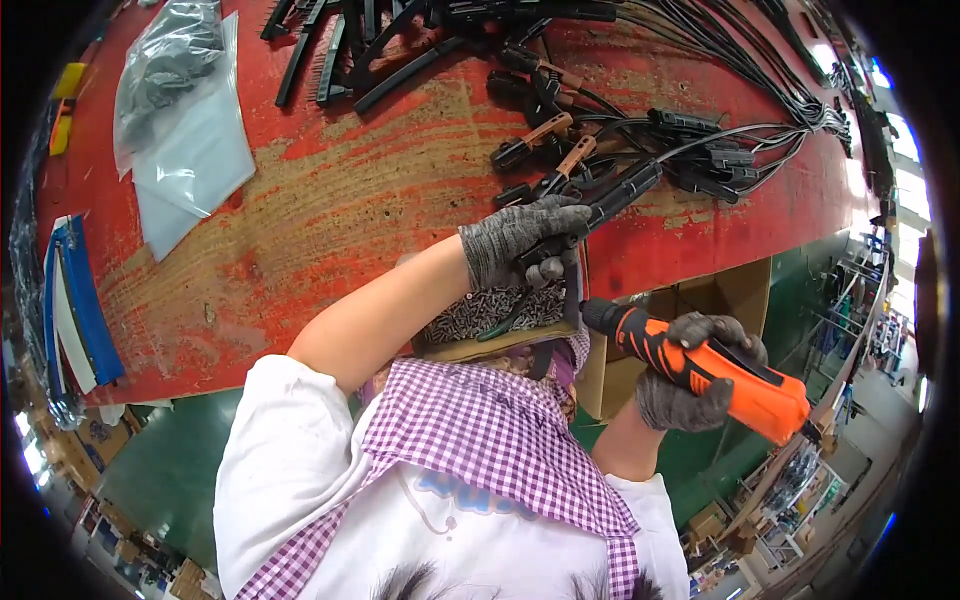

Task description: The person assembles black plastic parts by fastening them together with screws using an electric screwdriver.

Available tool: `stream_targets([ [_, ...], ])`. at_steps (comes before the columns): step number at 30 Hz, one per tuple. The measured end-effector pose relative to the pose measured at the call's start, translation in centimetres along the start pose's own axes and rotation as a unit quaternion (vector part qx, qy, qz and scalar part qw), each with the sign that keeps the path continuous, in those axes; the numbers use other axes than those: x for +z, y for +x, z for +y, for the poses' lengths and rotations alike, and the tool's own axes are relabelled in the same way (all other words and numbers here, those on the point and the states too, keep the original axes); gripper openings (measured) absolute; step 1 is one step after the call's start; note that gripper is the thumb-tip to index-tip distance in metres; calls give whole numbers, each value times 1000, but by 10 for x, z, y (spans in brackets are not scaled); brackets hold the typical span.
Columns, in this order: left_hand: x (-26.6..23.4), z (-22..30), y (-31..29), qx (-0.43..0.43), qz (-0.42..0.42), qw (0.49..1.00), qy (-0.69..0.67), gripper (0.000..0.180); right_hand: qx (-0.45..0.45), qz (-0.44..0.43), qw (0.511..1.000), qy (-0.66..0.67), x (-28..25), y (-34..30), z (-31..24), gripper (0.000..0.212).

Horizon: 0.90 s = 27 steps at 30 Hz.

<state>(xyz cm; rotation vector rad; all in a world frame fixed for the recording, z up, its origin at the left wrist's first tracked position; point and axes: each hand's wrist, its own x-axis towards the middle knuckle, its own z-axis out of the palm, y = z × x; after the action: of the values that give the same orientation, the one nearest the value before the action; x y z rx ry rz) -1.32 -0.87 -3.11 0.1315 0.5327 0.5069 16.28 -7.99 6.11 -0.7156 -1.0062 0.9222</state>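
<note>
My left hand (525, 235), in a grey knit glove, is closed round a black welding electrode holder (625, 192). A cable runs from the holder's far end to the right, and the fingers cover its near end. My right hand (700, 375), gloved too, grips an orange and black power screwdriver (745, 392). Its dark nose points up and left, towards the holder but apart from it. Below my left hand, a container of small screws (490, 310) sits at the table edge, with a dark green object lying among them.
More electrode holders with copper-coloured jaws (548, 133) and bundled black cables (740, 55) lie on the worn red table (350, 200). Black handle parts (400, 70) are heaped at the back. Clear plastic bags (185, 140) lie left. An open cardboard box (725, 295) stands below the right edge.
</note>
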Motion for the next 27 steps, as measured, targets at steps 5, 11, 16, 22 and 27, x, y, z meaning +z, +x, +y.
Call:
stream_targets([
  [5, 0, -1, 3, 5, -18, 1000, -20, 21, -74, 2, 997, 27, 5, 18, -25, 44],
  [11, 0, -2, 2, -4, -4, 1000, -26, 25, -131, 53, 987, 76, 16, 39, -30, 48],
  [16, -4, -2, 2, -19, 1, 999, -33, 27, -131, 46, 987, 81, 22, 48, -14, 47],
  [22, -4, 0, 3, -18, -14, 1000, -20, 23, -108, 12, 990, 85, 22, 48, -3, 44],
  [27, -6, -2, 4, 5, -25, 1000, 0, 34, -115, 42, 991, 57, 25, 46, 1, 45],
])
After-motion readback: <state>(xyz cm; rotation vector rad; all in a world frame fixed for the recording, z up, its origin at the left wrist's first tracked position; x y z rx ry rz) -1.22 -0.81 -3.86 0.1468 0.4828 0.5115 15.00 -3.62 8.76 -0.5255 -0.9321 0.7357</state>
